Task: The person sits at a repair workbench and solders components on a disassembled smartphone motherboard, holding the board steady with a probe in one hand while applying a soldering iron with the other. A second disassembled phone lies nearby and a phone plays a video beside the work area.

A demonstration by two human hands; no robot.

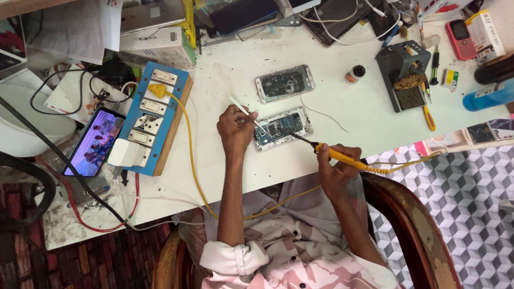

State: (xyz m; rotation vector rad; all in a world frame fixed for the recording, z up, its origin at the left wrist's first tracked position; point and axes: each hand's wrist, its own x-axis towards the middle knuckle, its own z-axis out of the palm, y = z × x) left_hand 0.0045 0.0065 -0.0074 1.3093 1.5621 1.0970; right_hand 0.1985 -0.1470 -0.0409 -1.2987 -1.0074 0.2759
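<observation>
**Soldering in progress on an opened phone**

A yellow-handled soldering iron [342, 156] is gripped in the right hand [333, 172], its dark tip laid down onto the exposed circuit board of an opened phone [282, 128] that lies on the white surface [332, 91]. White tweezers [247, 113] are pinched in the left hand [234, 130], with their points set against the same board, just beside the iron's tip. The phone lies directly in front of the person, between the two hands.

A second opened phone [284, 83] lies just beyond the first, untouched. An iron stand [404, 72] with brass cleaning wool stands well to the right, and a small round pot [354, 74] sits between it and the second phone. A blue switchboard [152, 118] is set at the left, the iron's yellow cord plugged into it, and a phone with a lit screen [94, 142] lies beside it.

The work is judged to be midway: the back has already been removed and the board laid bare, the joint is being worked, and reassembly has not been begun. Whether the joint is finished cannot be told.
</observation>
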